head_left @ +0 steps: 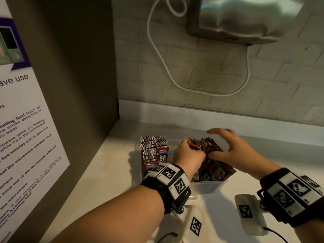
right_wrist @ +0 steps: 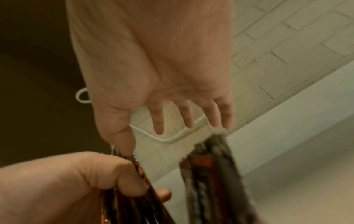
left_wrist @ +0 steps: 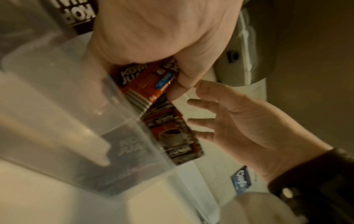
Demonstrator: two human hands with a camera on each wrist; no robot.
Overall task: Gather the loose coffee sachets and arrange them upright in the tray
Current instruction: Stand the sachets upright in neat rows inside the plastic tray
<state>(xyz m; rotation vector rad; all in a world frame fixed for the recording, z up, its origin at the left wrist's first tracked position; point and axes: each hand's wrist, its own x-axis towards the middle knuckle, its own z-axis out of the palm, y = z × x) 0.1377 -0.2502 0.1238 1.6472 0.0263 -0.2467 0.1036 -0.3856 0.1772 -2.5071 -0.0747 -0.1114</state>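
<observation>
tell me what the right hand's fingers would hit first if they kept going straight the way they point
Probably the tops of the leaning sachets in the clear tray; the right hand hovers spread just above them. Depth is unclear, so its fingertips may pass over toward the left hand.

Blocking the tabletop's [head_left: 112,172] left edge: a tall dark panel [head_left: 70,85] with a printed notice [head_left: 26,137]. Closing off the far edge: a brick wall [head_left: 228,76], with a white cable [head_left: 157,53] looping down it and a metal appliance [head_left: 245,20] overhanging from above. Standing near the far left corner: a clear tray [head_left: 208,187], its left end packed with upright sachets [head_left: 154,151], its right part crowded by a leaning bundle of sachets [head_left: 215,165] and both hands, left hand [head_left: 189,155] and right hand [head_left: 233,149]. Lying open: a narrow slot inside the tray between the upright row and the left hand, a bare strip between tray and panel, and the tabletop to the right of the tray. Narrowing the near edge: two white tagged devices [head_left: 249,213].
</observation>
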